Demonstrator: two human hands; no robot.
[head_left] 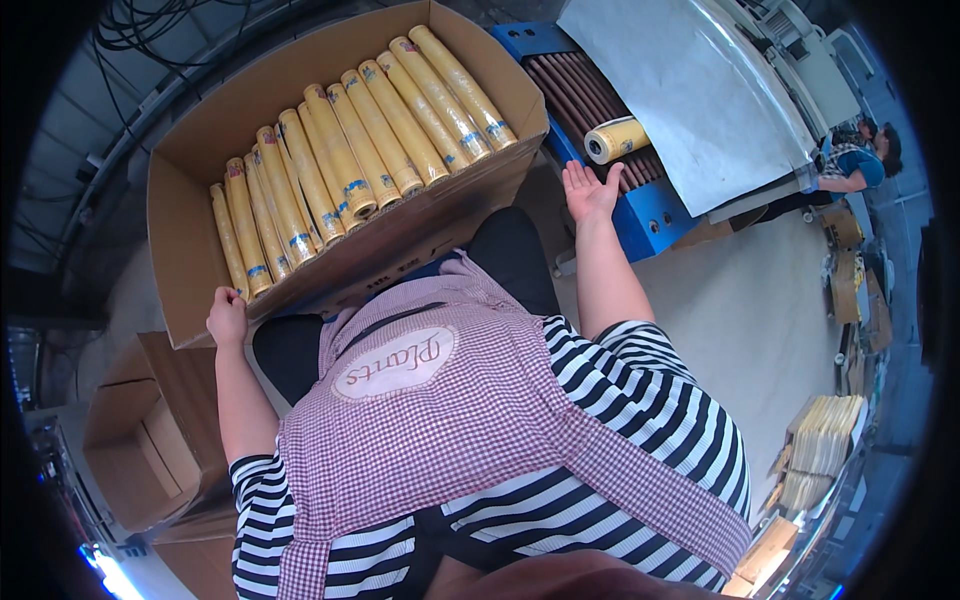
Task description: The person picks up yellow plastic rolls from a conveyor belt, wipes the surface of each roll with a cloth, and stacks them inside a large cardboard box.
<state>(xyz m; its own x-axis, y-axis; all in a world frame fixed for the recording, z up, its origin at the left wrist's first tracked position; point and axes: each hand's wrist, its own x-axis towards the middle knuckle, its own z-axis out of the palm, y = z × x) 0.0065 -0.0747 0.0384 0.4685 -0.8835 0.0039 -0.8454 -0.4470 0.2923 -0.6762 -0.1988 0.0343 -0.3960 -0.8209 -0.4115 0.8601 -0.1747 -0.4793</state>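
Our left hand grips the box of yellow rolls while the right reaches open toward one roll on the conveyor.

We rest the big cardboard box (200, 230) across our lap, its open top filled with long yellow rolls (350, 150) lying side by side in a row from the left wall to the far right corner. Beyond its right end stands the blue roller conveyor (650, 215), part covered by a grey sheet (690, 90). A single yellow roll (617, 139) lies on the rollers near the conveyor's near edge, just under the sheet's rim. Our right hand (590, 190) hovers just below that roll, palm up, fingers apart and holding nothing. Our left hand (227, 315) sits at the box's near left corner, fingers curled on the cardboard edge.
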